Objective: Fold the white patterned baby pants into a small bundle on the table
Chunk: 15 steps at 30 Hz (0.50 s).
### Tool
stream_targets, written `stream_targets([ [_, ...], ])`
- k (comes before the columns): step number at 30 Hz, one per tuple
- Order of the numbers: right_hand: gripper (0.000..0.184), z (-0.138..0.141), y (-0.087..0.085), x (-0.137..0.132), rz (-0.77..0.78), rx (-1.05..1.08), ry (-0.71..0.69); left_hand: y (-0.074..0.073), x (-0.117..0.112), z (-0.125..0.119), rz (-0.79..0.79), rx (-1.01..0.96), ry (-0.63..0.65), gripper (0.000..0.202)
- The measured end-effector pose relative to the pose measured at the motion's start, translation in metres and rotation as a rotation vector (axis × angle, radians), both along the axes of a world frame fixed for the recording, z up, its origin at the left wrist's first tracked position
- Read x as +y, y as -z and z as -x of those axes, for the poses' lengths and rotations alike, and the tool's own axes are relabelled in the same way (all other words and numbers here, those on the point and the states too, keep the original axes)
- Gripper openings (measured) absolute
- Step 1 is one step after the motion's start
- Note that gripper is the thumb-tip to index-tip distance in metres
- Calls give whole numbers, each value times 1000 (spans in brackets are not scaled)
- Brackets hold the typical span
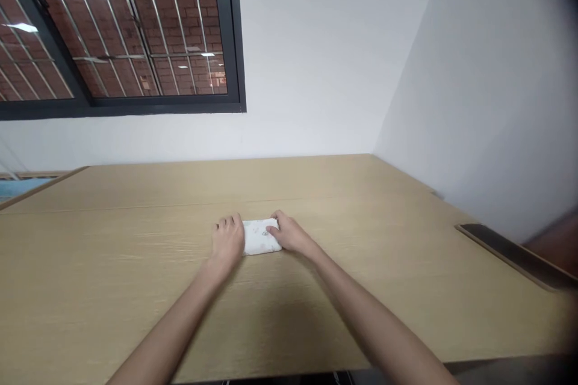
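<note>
A flat white packet with a small printed pattern [258, 237] lies on the wooden tabletop [135, 289], roughly in the middle; it looks like a pack of tissues, though the print is too small to read. My right hand [289, 233] grips its right end, thumb on the upper face and fingers around the far corner. Against the left end rests my left hand [228, 237], its fingers curled and its back towards me. That hand covers the packet's left edge, and its thumb is hidden.
A barred window in a dark frame [236, 42] is set in the white wall [316, 60] behind the table. On the right edge sits a dark strip-like panel with a light border [510, 252]. Something light blue [24, 186] shows beyond the table's left edge.
</note>
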State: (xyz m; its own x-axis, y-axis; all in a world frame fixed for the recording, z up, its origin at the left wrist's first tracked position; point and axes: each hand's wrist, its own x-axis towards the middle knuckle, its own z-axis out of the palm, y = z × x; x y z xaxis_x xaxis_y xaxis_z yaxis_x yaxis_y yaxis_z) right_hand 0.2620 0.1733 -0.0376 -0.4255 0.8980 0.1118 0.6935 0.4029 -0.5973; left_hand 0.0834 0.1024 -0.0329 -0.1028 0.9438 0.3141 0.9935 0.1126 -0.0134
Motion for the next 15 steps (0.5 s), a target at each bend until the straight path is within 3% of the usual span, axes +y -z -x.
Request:
stream_targets([
  [5, 32, 9, 6, 0, -40, -42, 114, 16, 15, 3, -40, 16, 17, 34],
  [8, 32, 12, 2, -12, -259, -43, 155, 18, 14, 7, -90, 7, 76, 37],
  [11, 36, 18, -3, -28, -469, 32, 15, 20, 6, 7, -109, -8, 278, 37],
  [13, 41, 22, -2, -37, -504, 55, -151, 27, -1, 1, -99, -14, 431, 40],
  [15, 44, 27, 3, -42, -496, 24, -267, 37, -9, -8, -84, -20, 507, 48],
])
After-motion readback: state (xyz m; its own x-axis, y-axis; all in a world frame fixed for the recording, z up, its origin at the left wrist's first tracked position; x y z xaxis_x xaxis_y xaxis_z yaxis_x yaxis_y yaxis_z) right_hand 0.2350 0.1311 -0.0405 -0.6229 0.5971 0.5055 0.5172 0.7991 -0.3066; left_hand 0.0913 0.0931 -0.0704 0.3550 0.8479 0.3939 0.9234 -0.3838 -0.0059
